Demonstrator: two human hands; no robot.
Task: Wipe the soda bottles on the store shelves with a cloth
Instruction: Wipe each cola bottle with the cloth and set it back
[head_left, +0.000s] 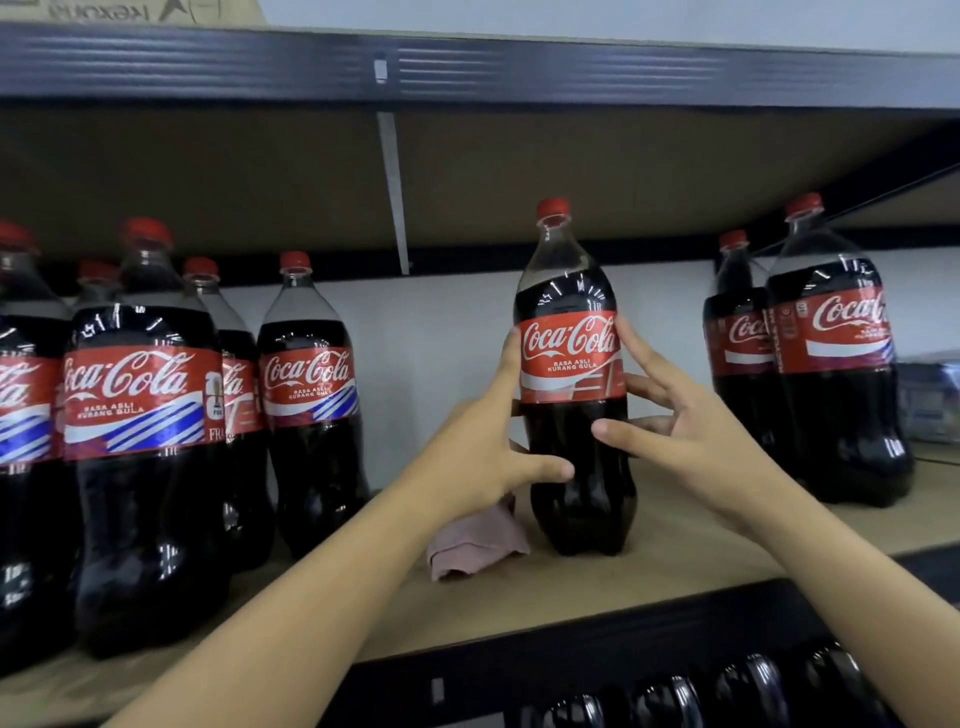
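Note:
A large dark soda bottle (571, 364) with a red cap and red label stands upright on the wooden shelf board (649, 566), apart from the others. My left hand (483, 447) holds its left side, thumb across the lower front and index finger up along the label edge. My right hand (691, 431) touches its right side with fingers spread and fairly straight, thumb tip on the front below the label. A crumpled pink cloth (475, 545) lies on the board just left of the bottle's base, under my left wrist. Neither hand holds the cloth.
Several matching bottles (140, 415) crowd the left of the shelf, and two more (831, 364) stand at the right. A dark upper shelf (467, 67) hangs close above the caps. Bottle tops (675, 696) show on the shelf below.

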